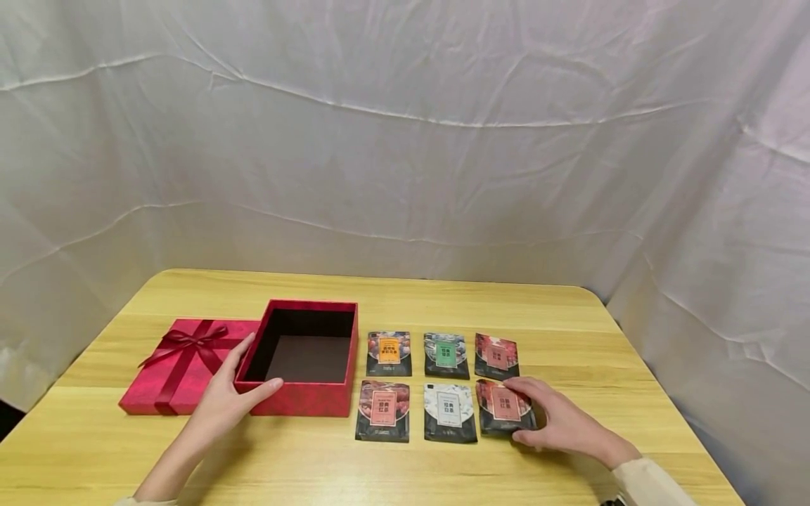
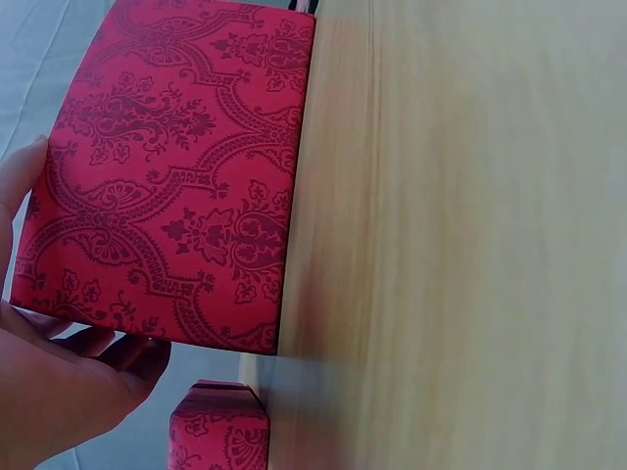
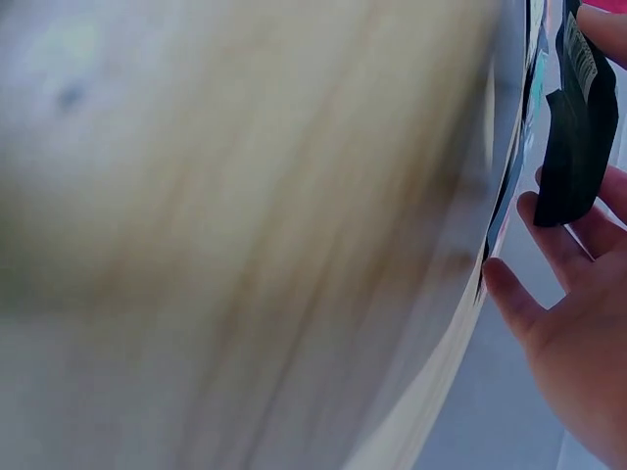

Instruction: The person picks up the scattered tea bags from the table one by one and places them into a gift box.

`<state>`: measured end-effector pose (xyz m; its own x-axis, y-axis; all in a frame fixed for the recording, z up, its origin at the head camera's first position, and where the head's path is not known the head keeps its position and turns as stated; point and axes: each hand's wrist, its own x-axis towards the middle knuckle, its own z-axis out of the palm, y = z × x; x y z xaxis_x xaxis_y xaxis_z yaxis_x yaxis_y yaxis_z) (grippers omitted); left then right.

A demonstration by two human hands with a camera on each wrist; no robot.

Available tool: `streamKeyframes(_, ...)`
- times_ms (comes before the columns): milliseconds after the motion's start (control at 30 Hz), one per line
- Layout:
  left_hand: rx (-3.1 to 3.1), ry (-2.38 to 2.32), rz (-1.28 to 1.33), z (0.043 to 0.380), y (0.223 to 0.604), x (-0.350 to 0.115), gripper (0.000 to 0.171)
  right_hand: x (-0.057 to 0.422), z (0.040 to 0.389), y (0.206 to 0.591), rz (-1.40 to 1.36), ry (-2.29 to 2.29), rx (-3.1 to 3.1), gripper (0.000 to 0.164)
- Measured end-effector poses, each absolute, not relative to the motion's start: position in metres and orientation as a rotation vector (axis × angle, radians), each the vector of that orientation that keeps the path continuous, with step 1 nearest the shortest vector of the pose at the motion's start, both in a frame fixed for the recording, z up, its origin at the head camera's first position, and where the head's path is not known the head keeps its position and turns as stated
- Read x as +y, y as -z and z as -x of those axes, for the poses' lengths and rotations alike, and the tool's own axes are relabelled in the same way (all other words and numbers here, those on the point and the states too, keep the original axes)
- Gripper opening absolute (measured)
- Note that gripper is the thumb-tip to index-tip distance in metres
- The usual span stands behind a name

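Okay so nearest the camera, the right hand (image 1: pixel 557 422) pinches the front-right red tea packet (image 1: pixel 503 407) by its right side, thumb at the lower edge, other fingers at the top corner. In the right wrist view that packet's tipped up between them. Over on the left, the left hand (image 1: pixel 224 400) has a wide hold on the red gift box (image 1: pixel 304 402), thumb at the front rim, fingers along the left side. Same front row: a white-label packet (image 1: pixel 450 413), then a pink-label packet (image 1: pixel 383 411) just beside the box. The box is open and empty, with the ribboned lid (image 1: pixel 158 383) on its left. Behind the front row: an orange-label packet (image 1: pixel 389 353), a green-label packet (image 1: pixel 446 355) and the back-right red packet (image 1: pixel 496 356). All on a wood-grain worktop (image 1: pixel 405 471), with pale wrinkled fabric (image 1: pixel 405 154) behind.
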<state>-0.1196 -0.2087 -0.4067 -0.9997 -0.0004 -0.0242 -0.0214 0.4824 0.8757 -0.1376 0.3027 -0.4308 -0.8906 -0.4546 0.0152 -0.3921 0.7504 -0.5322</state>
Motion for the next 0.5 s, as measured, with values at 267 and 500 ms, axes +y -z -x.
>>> streamKeyframes(267, 2.671, -1.605, 0.018, 0.120, 0.407, -0.209, 0.094, 0.298, 0.141, 0.428, 0.648, 0.820, 2.834, 0.078)
streamKeyframes(500, 2.663, -1.632, 0.010, 0.120, 0.407, -0.209, 0.094, 0.292, 0.146, 0.423, 0.687, 0.793, 2.872, 0.080)
